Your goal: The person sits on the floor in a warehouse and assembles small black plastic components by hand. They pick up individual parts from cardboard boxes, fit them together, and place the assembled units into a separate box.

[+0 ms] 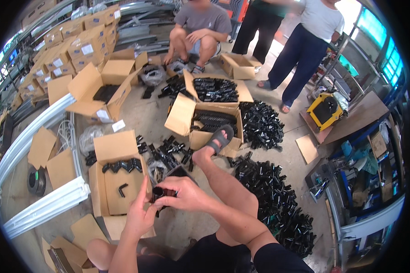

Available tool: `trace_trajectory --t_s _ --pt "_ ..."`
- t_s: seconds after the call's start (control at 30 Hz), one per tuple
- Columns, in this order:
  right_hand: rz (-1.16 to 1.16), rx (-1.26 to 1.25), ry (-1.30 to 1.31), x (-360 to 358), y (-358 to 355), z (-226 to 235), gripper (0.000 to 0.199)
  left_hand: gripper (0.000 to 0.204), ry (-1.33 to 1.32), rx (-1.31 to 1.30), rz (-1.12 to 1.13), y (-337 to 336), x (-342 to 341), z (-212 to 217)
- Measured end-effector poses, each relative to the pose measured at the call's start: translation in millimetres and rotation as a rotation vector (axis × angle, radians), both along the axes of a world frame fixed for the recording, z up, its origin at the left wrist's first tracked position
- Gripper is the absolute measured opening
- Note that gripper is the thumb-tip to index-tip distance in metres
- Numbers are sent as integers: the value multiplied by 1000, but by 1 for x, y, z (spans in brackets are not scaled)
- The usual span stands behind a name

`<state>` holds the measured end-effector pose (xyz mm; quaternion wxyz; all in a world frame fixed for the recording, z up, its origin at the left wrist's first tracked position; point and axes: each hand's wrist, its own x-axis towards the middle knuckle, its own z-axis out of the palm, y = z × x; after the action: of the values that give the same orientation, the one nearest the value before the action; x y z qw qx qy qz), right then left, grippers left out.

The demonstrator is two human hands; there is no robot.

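The brackets (161, 193) looked glossy black plastic; beside them, the open box (116, 182) was matt brown cardboard.

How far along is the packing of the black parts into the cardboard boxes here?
Done so far: a short row of black parts sits in the open box, with one loose piece below it. In hand: both the left hand and right hand grip a small stack of black parts beside that box. Left: a large pile of black parts lies on the floor.
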<state>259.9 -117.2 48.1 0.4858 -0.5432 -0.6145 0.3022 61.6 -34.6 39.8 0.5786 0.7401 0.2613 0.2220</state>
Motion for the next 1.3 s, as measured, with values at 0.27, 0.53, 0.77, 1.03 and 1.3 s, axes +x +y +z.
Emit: trace_trajectory --t_s 0.27,0.53,0.77,1.03,1.3 --pt "-82 -41 140 0 -2 -7 35 42 -201 -352 67 -4 8 -17" --pt "-100 28 145 -9 9 -12 30 30 40 -234 88 4 -5 -13" --pt "-184 -123 497 25 14 -42 25 20 -203 -459 166 4 -13 -17" --pt "-491 -536 -369 89 54 -221 29 32 -197 -552 260 34 -22 -23" --pt "-514 -607 -600 43 81 -334 29 32 -233 -632 378 58 -43 -40"
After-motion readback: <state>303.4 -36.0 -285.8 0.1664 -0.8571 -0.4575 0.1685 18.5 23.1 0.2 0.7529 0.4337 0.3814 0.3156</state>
